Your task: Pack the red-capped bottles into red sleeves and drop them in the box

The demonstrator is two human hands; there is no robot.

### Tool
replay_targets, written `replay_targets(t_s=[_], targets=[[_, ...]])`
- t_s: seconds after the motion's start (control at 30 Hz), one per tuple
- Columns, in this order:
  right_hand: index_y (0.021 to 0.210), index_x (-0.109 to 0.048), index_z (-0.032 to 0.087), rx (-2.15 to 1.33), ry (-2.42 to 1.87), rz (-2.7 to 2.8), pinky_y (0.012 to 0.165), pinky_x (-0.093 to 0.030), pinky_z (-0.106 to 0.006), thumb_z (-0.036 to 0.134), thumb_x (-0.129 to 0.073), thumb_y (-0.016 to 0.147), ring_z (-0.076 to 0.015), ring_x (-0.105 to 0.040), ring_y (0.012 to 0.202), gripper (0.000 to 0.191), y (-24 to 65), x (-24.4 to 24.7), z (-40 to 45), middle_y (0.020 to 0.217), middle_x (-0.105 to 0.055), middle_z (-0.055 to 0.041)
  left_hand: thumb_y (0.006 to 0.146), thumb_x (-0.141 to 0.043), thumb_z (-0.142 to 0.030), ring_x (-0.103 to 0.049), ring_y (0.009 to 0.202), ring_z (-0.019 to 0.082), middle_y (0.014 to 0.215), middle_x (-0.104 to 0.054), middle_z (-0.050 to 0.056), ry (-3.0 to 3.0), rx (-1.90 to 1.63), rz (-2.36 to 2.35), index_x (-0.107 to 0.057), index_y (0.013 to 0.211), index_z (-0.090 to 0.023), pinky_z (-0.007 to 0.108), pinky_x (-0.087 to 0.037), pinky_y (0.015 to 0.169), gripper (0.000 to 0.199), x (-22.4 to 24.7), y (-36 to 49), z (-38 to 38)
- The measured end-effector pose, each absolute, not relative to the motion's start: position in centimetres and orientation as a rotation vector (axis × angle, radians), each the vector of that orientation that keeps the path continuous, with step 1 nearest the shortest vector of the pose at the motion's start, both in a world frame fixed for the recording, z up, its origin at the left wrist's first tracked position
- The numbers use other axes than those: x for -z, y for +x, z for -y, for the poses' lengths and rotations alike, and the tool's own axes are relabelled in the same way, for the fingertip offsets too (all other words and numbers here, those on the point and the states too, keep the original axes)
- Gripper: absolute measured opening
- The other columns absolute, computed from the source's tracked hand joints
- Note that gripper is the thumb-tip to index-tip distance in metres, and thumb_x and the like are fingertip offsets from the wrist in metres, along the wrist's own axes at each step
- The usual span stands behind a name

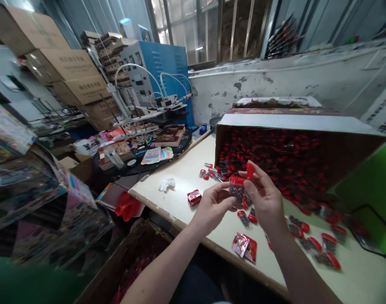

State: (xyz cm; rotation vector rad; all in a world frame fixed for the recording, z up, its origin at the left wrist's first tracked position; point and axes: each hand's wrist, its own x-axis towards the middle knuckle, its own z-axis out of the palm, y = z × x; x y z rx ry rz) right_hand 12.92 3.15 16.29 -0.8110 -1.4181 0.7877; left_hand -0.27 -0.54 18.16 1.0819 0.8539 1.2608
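Note:
A small clear jar (236, 195) with a red top and dark pieces inside is pinched in my left hand (216, 202), above the table. My right hand (265, 196) is closed at the jar's right side, with a red cap (249, 170) at its fingertips; whether the cap is joined to the jar is not clear. Just below my hands lies a similar red-capped jar (243, 218). Red foil packets (245, 247) lie near the front edge, and another red packet (194, 197) rests left of my left hand.
A cardboard box (300, 120) on its side holds many red-capped jars, some spilling onto the white table (183, 173). A crumpled tissue (166, 184) lies at left. Beyond are a black round table (139, 162), a blue machine (167, 71) and stacked cartons (66, 63).

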Motion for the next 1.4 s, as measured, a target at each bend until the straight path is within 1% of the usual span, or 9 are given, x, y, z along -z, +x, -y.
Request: replay_targets(t_s=[0.17, 0.37, 0.63, 0.73, 0.8, 0.93, 1.0, 1.13, 1.4], targets=[[0.119, -0.057, 0.028, -0.666, -0.916, 1.642, 0.084, -0.049, -0.033, 0.033, -0.054, 0.087, -0.0196, -0.062, 0.094, 0.033, 13.2, -16.3, -2.9, 0.11, -0.064, -0.0035, 0.074, -0.064, -0.031, -0.061, 0.061, 0.013, 0.077, -0.063, 0.004, 1.063, -1.297, -0.906, -0.058, 0.106, -0.012, 0.027, -0.051, 0.059, 0.037, -17.2, 0.6, 0.8], [0.11, -0.059, 0.024, -0.37, -0.911, 1.776, 0.082, -0.046, -0.031, 0.027, -0.052, 0.087, -0.0187, -0.06, 0.093, 0.024, 13.4, -15.8, -2.5, 0.103, -0.064, -0.003, 0.076, -0.062, -0.032, -0.058, 0.051, 0.012, 0.065, -0.061, 0.003, 1.001, -1.273, -0.873, -0.06, 0.1, -0.011, 0.025, -0.05, 0.053, 0.032, -16.3, 1.4, 1.0], [0.1, -0.061, 0.023, -0.323, -0.984, 1.74, 0.076, -0.046, -0.029, 0.024, -0.053, 0.085, -0.0175, -0.06, 0.085, 0.017, 13.3, -13.3, -2.4, 0.093, -0.065, -0.0017, 0.074, -0.064, -0.031, -0.058, 0.049, 0.013, 0.062, -0.062, 0.003, 0.916, -1.262, -0.888, -0.061, 0.094, -0.01, 0.024, -0.049, 0.05, 0.03, -14.6, 2.2, 1.3], [0.101, -0.061, 0.024, -0.459, -1.006, 1.698, 0.079, -0.046, -0.03, 0.029, -0.053, 0.086, -0.0185, -0.06, 0.087, 0.018, 13.4, -12.5, -2.5, 0.096, -0.065, -0.0021, 0.072, -0.066, -0.033, -0.059, 0.05, 0.013, 0.065, -0.063, 0.004, 0.925, -1.217, -0.908, -0.061, 0.097, -0.01, 0.025, -0.05, 0.051, 0.034, -14.1, 1.7, 1.0], [0.108, -0.06, 0.025, -0.689, -0.994, 1.648, 0.08, -0.046, -0.031, 0.035, -0.049, 0.088, -0.0196, -0.06, 0.092, 0.025, 13.5, -12.1, -2.6, 0.102, -0.064, -0.003, 0.071, -0.066, -0.034, -0.06, 0.051, 0.013, 0.068, -0.064, 0.005, 0.937, -1.177, -0.929, -0.06, 0.099, -0.011, 0.026, -0.05, 0.053, 0.037, -13.8, 1.3, 0.8], [0.127, -0.049, 0.026, -1.107, -0.93, 1.416, 0.08, -0.048, -0.034, 0.046, -0.037, 0.092, -0.0219, -0.058, 0.102, 0.042, 13.5, -10.8, -2.4, 0.113, -0.062, -0.0053, 0.073, -0.065, -0.034, -0.062, 0.056, 0.014, 0.074, -0.064, 0.005, 0.941, -1.155, -0.94, -0.059, 0.102, -0.013, 0.026, -0.051, 0.057, 0.036, -13.0, 0.6, 0.4], [0.128, -0.047, 0.026, -1.198, -0.918, 1.259, 0.081, -0.048, -0.035, 0.048, -0.036, 0.092, -0.0219, -0.058, 0.102, 0.044, 13.4, -9.8, -2.0, 0.115, -0.061, -0.006, 0.073, -0.065, -0.033, -0.063, 0.06, 0.015, 0.079, -0.065, 0.007, 0.92, -1.173, -0.932, -0.058, 0.104, -0.013, 0.027, -0.051, 0.059, 0.037, -12.4, 0.7, 0.4], [0.115, -0.057, 0.025, -1.31, -0.923, 1.075, 0.081, -0.049, -0.034, 0.045, -0.048, 0.088, -0.0214, -0.06, 0.098, 0.034, 13.7, -7.6, -0.6, 0.109, -0.064, -0.0056, 0.071, -0.067, -0.026, -0.064, 0.067, 0.017, 0.086, -0.066, 0.009, 0.858, -1.186, -0.923, -0.056, 0.107, -0.013, 0.03, -0.051, 0.067, 0.039, -10.9, 1.4, 0.6], [0.091, -0.065, 0.02, -1.57, -0.981, 0.928, 0.064, -0.051, -0.028, 0.042, -0.062, 0.079, -0.0196, -0.064, 0.076, 0.026, 15.1, -5.8, 0.3, 0.085, -0.068, -0.0039, 0.068, -0.068, -0.018, -0.063, 0.075, 0.017, 0.087, -0.067, 0.007, 0.8, -1.128, -0.885, -0.046, 0.123, -0.018, 0.032, -0.049, 0.074, 0.059, -8.3, 3.1, 1.1]])
